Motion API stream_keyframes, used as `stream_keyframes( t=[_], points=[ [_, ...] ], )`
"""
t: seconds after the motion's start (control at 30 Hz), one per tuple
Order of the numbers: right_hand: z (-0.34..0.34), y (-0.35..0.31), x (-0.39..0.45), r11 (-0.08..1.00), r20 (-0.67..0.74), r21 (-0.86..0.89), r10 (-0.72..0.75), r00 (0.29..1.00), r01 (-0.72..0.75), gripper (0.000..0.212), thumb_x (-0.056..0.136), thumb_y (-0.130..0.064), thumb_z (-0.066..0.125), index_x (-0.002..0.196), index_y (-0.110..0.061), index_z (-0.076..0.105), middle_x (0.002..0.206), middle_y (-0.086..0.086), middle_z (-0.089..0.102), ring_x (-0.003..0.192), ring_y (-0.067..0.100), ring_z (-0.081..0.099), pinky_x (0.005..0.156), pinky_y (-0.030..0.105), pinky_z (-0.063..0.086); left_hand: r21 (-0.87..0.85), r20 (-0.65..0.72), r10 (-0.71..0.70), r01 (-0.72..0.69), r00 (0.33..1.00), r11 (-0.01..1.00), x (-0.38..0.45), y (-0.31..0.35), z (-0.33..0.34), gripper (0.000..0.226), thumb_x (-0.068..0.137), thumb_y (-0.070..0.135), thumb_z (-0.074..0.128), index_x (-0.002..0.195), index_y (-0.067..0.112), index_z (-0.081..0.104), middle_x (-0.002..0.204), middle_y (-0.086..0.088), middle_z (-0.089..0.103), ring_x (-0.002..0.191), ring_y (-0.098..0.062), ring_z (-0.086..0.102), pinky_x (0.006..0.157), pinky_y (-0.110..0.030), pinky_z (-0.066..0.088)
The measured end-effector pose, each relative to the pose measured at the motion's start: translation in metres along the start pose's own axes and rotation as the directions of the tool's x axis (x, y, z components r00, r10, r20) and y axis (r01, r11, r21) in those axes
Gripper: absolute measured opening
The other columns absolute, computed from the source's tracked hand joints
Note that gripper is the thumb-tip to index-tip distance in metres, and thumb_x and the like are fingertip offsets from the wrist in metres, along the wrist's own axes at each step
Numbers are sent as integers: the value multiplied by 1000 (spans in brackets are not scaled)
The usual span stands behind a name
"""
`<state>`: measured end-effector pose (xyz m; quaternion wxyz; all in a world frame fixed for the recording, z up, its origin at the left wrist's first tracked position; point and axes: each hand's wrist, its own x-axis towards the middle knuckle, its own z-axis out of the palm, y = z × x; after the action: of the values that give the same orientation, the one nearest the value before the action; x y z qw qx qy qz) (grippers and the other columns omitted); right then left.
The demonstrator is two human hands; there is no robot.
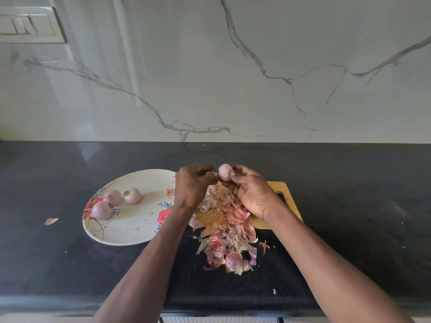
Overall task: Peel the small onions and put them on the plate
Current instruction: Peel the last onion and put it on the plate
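1. A stray skin flake (51,220) lies on the dark counter (349,183) at nine o'clock of the plate (130,234); more scraps could be scattered the same way if skins are flicked rather than dropped.
2. Three peeled onions (114,201) rest on the plate's left part, close together. They are round and smooth, so they could be set rolling toward the rim if the plate were knocked by the left forearm, which crosses its right edge.
3. The left hand (192,185) is curled, its fingertips pinching what appears to be a strip of skin at the onion's nine o'clock side. If the strip is pulled sharply, it could be torn short.
4. The held onion (224,172) is gripped between thumb and fingers of the right hand (250,192), above the far end of the peel pile (224,229). It looks pale pink, glossy and nearly bare; being slick, it could be squeezed out and dropped into the peels.
5. The wooden board (285,194) is largely buried, so a dropped onion might be lost among the skins.
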<state>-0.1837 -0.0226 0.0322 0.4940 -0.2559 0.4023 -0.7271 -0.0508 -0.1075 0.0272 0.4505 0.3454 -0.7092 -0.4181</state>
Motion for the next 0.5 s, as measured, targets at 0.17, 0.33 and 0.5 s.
stream_keyframes(
  t=[0.17,0.33,0.5],
  points=[
    [-4,-4,1,991,-35,132,14,999,-9,21,97,6,48,113,2,61,113,22,64,91,25,66,75,25,58,176,-34,46,-40,998,984,2,-3,-3,26,90,9,65,113,5,76,93,-7,78,81,-16,74,82,-36,62],
    [-4,-5,-1,994,-67,107,13,998,-5,20,97,2,48,109,2,64,101,21,68,83,24,66,69,25,53,320,106,115,-144,988,936,0,-4,-1,26,94,10,62,116,9,76,113,-5,76,97,-15,71,85,-22,52],
    [-4,-5,1,1000,-93,16,-9,996,10,21,95,2,50,109,-1,65,97,16,69,80,20,66,68,25,53,189,145,130,-157,981,969,1,-1,-6,32,91,11,64,122,15,74,122,3,72,109,-4,67,92,-19,51]
  ],
)
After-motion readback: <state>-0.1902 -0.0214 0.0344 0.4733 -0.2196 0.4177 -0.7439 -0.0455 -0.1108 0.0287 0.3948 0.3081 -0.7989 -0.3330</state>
